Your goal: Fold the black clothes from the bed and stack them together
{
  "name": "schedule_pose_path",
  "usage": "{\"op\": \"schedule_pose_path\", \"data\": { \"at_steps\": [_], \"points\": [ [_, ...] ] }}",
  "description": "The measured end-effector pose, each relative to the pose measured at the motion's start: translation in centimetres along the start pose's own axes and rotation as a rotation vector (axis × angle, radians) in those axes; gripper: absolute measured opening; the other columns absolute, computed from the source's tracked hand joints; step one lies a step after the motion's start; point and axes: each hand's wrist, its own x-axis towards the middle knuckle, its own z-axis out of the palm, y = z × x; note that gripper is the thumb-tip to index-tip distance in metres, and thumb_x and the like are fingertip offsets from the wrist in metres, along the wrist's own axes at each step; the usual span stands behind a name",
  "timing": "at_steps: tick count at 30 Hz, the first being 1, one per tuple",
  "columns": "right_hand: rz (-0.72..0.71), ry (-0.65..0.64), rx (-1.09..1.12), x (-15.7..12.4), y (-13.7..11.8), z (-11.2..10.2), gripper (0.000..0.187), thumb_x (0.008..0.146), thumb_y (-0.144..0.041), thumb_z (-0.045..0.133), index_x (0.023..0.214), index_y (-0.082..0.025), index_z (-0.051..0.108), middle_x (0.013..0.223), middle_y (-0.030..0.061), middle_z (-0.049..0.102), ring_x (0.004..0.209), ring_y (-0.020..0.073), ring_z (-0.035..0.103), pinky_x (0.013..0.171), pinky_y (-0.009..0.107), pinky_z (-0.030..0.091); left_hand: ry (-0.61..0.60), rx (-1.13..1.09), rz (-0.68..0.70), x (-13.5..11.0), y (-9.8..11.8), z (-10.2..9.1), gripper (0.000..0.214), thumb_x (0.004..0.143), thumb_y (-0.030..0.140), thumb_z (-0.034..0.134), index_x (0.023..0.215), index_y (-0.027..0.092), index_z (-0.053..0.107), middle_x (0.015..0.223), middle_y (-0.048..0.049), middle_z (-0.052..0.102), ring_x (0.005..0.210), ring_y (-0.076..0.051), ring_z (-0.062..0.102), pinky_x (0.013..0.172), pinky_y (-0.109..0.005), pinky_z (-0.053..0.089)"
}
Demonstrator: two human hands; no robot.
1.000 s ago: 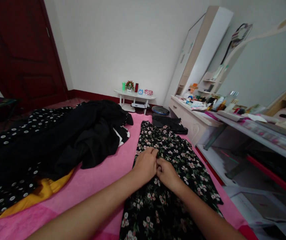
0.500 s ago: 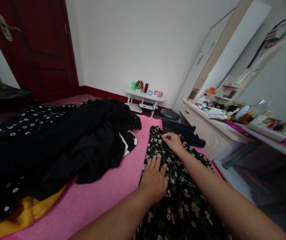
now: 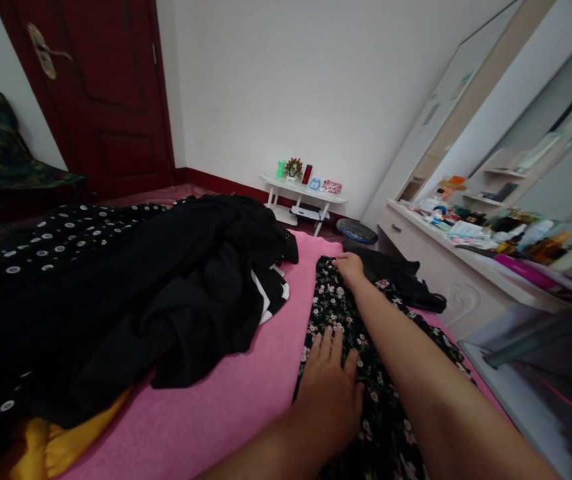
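A black floral garment (image 3: 333, 310) lies flat on the pink bedspread (image 3: 226, 407). My left hand (image 3: 330, 387) rests palm down on its near part, fingers stretched out and flat. My right hand (image 3: 350, 267) reaches far forward to the garment's top edge, fingers curled over the cloth there; whether it pinches the cloth I cannot make out.
A heap of black clothes (image 3: 181, 280) with a polka-dot piece (image 3: 41, 233) and a yellow cloth (image 3: 51, 447) fills the bed's left. A cluttered dresser (image 3: 466, 247) stands right. A small white table (image 3: 302, 193) and dark red door (image 3: 101, 93) lie beyond. Another black garment (image 3: 401, 277) sits near the dresser.
Both hands parted from the garment's middle. The right hand slid forward to the top edge, the left flattened on the near part. The view shifted up and left.
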Motion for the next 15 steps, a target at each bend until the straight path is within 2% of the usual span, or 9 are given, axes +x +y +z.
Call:
{"op": "schedule_pose_path", "data": {
  "at_steps": [4, 7, 10, 12, 13, 15],
  "points": [
    [0.085, 0.032, 0.152, -0.4, -0.2, 0.9, 0.008, 0.079, -0.015, 0.063, 0.085, -0.012, 0.060, 0.063, -0.0019, 0.062, 0.052, 0.0107, 0.061, 0.053, 0.024, 0.053, -0.019, 0.006, -0.012, 0.0, 0.0, -0.1, 0.053, 0.092, 0.042, 0.038, 0.141, 0.022, 0.040, 0.157, -0.0073, 0.015, 0.143, -0.034, 0.011, 0.115, -0.056, 0.020],
    [0.051, 0.053, 0.216, -1.1, -0.5, 0.9, 0.014, 0.072, -0.012, 0.067, 0.084, -0.013, 0.061, 0.068, 0.0014, 0.064, 0.056, 0.0132, 0.064, 0.057, 0.027, 0.056, -0.024, 0.004, -0.009, 0.0, 0.0, -0.2, 0.054, 0.092, 0.042, 0.038, 0.141, 0.022, 0.040, 0.156, -0.0076, 0.016, 0.143, -0.033, 0.010, 0.115, -0.055, 0.019],
    [-0.051, 0.077, 0.196, -2.4, -0.6, 0.0, 0.023, 0.073, -0.015, 0.062, 0.095, -0.012, 0.063, 0.089, 0.0102, 0.069, 0.078, 0.0201, 0.068, 0.076, 0.035, 0.056, -0.017, 0.013, -0.012, 0.0, 0.0, -0.2, 0.054, 0.092, 0.043, 0.038, 0.142, 0.022, 0.039, 0.156, -0.0069, 0.016, 0.143, -0.033, 0.011, 0.116, -0.054, 0.019],
    [-0.148, 0.064, 0.166, -3.8, -0.4, -0.6, 0.029, 0.076, -0.018, 0.058, 0.105, -0.014, 0.063, 0.108, 0.0120, 0.067, 0.100, 0.0222, 0.064, 0.095, 0.037, 0.048, 0.000, 0.020, -0.007, -0.1, 0.0, -0.1, 0.054, 0.092, 0.043, 0.038, 0.141, 0.022, 0.040, 0.156, -0.0073, 0.018, 0.143, -0.033, 0.012, 0.115, -0.055, 0.019],
    [-0.207, 0.023, 0.139, -4.5, -0.2, -0.8, 0.033, 0.078, -0.019, 0.057, 0.110, -0.016, 0.062, 0.116, 0.0111, 0.064, 0.110, 0.0223, 0.059, 0.102, 0.037, 0.042, 0.011, 0.022, -0.001, -0.1, 0.0, 0.0, 0.053, 0.092, 0.042, 0.038, 0.141, 0.021, 0.041, 0.156, -0.0078, 0.019, 0.143, -0.033, 0.013, 0.115, -0.055, 0.019],
    [-0.334, -0.145, -0.033, -5.9, 0.2, -0.9, 0.040, 0.084, -0.025, 0.053, 0.123, -0.020, 0.057, 0.135, 0.0084, 0.054, 0.128, 0.0219, 0.045, 0.111, 0.038, 0.029, 0.027, 0.030, 0.013, -0.1, 0.0, 0.0, 0.052, 0.092, 0.041, 0.039, 0.139, 0.020, 0.043, 0.155, -0.0088, 0.020, 0.143, -0.033, 0.014, 0.115, -0.055, 0.020]
  ]
}}
